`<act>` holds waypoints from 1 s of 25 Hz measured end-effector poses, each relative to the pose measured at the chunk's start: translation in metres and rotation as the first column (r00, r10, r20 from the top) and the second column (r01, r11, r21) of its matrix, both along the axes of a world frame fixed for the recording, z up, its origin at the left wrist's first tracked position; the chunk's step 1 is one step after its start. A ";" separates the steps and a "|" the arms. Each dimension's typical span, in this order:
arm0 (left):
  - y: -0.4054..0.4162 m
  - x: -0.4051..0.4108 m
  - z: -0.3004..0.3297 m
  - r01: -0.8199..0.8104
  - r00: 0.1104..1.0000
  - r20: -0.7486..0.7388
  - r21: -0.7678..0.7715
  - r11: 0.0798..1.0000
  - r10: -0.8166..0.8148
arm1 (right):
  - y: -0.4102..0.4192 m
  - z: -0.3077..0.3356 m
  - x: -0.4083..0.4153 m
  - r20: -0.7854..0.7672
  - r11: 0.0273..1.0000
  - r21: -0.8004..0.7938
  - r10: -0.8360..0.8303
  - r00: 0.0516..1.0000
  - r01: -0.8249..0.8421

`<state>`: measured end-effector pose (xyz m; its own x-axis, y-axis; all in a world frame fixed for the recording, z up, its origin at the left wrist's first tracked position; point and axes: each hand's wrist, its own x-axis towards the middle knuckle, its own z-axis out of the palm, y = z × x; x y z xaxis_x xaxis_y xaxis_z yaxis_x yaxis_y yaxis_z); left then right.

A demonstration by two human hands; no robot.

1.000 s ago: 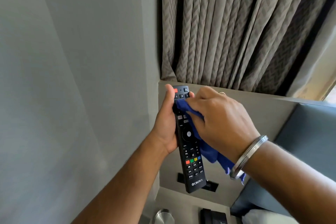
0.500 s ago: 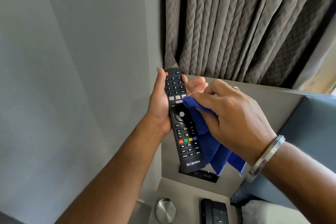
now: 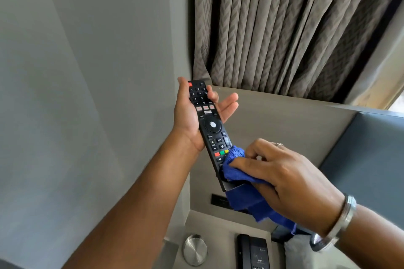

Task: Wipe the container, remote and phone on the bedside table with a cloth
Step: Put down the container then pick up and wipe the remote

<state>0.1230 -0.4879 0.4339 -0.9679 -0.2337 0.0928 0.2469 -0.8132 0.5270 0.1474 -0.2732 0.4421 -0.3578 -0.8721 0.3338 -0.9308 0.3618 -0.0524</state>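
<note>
Above the bedside table (image 3: 220, 231), left hand (image 3: 188, 120) cradles remote (image 3: 209, 131); right hand (image 3: 290, 179) pinches cloth (image 3: 242, 183) over its lower end.

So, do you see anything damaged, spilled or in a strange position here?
Nothing stands out. The left hand holds the remote, which looks intact, and the right hand presses the blue cloth on its lower end. Below, the round metal container and the phone rest on the bedside table.
</note>
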 end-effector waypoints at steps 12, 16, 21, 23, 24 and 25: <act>0.016 0.000 -0.006 -0.037 0.999 0.007 -0.163 0.986 0.039 | -0.008 -0.021 0.006 -0.125 0.985 0.016 -0.167 0.978 0.171; 0.017 0.001 -0.012 -0.036 0.999 0.008 -0.175 0.984 0.038 | -0.004 -0.026 -0.001 -0.144 0.980 -0.009 -0.199 0.969 0.200; 0.017 0.006 -0.016 -0.030 0.999 0.033 -0.130 0.991 0.034 | 0.000 -0.016 -0.003 -0.157 0.977 0.018 -0.205 0.966 0.211; 0.019 0.007 -0.014 -0.024 0.999 0.034 -0.136 0.990 0.029 | -0.001 -0.013 0.005 -0.136 0.982 -0.005 -0.188 0.973 0.189; 0.020 0.008 -0.013 -0.024 0.999 0.029 -0.143 0.989 0.029 | -0.003 -0.012 0.010 -0.124 0.985 -0.015 -0.171 0.977 0.170; 0.021 0.009 -0.011 -0.027 0.999 0.023 -0.153 0.988 0.031 | -0.004 -0.011 0.015 -0.117 0.987 -0.020 -0.160 0.980 0.159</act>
